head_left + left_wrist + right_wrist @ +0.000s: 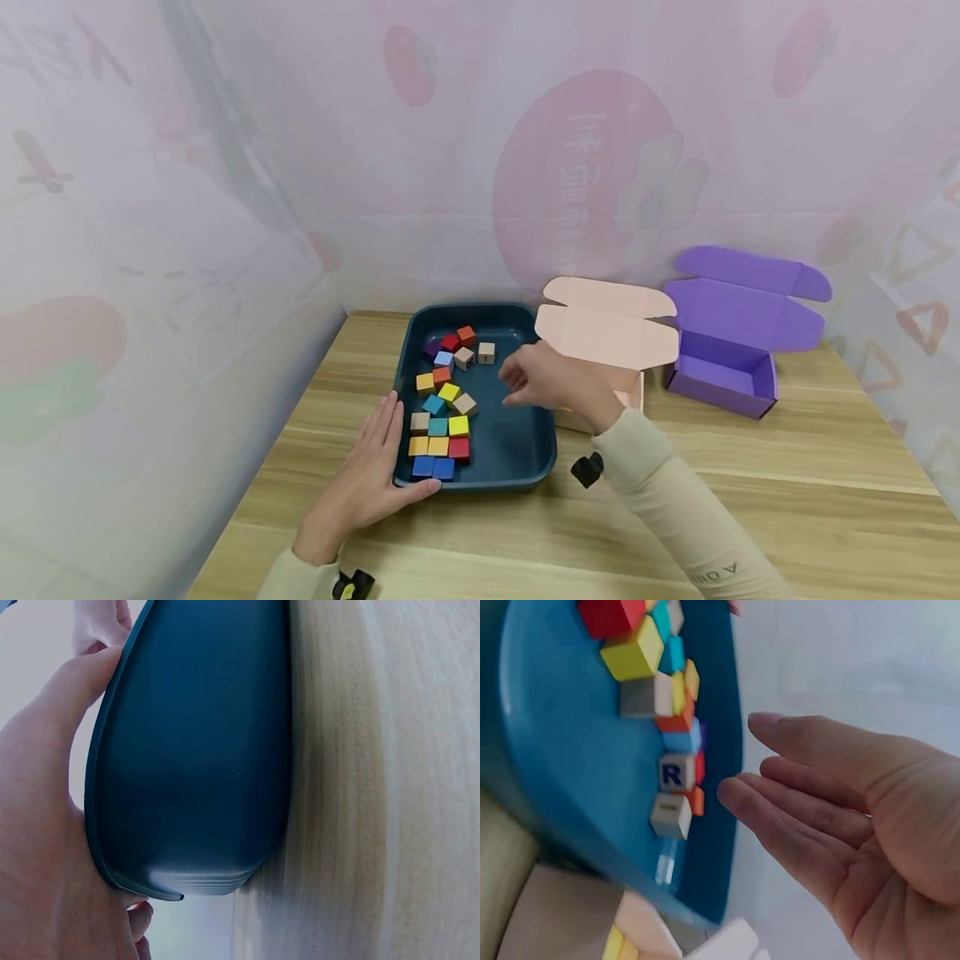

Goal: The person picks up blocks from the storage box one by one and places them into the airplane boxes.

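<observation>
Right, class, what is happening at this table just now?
A person steadies a dark blue tray of coloured blocks with the flat left hand against its near corner. The right hand hovers open and empty above the tray. A pink box and a purple box stand open beside it.

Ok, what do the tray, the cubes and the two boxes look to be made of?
Tray: likely plastic, dark teal, smooth with a soft sheen and a moulded rolled rim. Cubes: probably painted wood; some are bare tan with a printed letter, edges crisp. Pink box and purple box: thin matte card or corrugated board, with folded flaps and creases. Table: wood-grain surface, possibly laminate.
</observation>
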Available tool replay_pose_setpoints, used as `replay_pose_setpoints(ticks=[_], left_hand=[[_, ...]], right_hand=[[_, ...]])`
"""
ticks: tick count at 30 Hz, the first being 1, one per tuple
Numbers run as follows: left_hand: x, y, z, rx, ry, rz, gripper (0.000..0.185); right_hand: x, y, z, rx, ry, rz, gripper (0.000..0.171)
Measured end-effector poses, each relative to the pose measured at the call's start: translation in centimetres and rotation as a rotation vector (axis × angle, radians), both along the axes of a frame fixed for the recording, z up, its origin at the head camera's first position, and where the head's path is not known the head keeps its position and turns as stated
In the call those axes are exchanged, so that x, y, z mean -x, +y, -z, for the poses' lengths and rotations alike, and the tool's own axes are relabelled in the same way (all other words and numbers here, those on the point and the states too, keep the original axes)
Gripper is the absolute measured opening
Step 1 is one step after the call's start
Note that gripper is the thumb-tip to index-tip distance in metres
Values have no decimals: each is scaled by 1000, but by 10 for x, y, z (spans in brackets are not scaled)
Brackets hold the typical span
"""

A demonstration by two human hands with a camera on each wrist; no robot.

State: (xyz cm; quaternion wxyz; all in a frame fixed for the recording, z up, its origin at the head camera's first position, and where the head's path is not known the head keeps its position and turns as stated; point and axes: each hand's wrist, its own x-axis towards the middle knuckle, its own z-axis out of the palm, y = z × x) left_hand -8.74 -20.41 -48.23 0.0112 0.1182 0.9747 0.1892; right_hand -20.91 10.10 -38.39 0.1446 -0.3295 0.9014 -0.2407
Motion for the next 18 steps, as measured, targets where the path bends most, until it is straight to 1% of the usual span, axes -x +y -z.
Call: replay_pose_setpoints(ticks=[5, 9, 13, 18], left_hand=[[0, -1, 0, -1, 0, 6, 128], [1, -2, 1, 1, 4, 11, 127], [1, -2, 2, 4, 13, 10, 126], [1, -3, 3, 4, 16, 10, 126]], right_hand=[[3, -30, 10, -70, -57, -46, 31], [3, -51, 19, -138, -94, -62, 30], [4, -67, 29, -215, -93, -74, 28], [6, -78, 36, -250, -80, -86, 23]])
